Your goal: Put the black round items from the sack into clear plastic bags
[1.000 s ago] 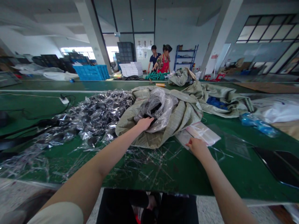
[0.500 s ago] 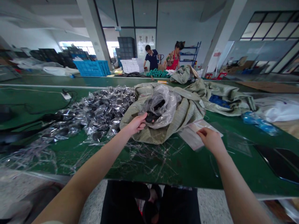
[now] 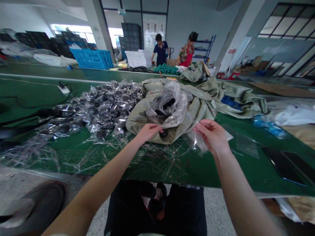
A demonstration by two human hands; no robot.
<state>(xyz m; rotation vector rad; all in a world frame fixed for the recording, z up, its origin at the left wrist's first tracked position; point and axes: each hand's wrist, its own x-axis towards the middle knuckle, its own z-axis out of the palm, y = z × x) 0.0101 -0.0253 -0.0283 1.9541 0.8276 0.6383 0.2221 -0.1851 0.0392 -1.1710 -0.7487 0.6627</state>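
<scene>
My left hand is closed on a small round black part, in front of the open woven sack. Inside the sack lies a clear plastic liner with dark pieces in its mouth. Pinched in the fingers of my right hand is a clear plastic bag, hanging down to the right of the sack. A flat stack of clear bags lies partly hidden behind that hand.
Black pieces wrapped in clear film form a heap on the left. Thin clear strips litter the front of the green table. A phone-like black slab lies right. Two co-workers stand across the table.
My right hand has lifted a clear bag off the stack and moved left. My left hand has drawn the black part from the liner's mouth slightly right and toward me. The view has tilted down.
</scene>
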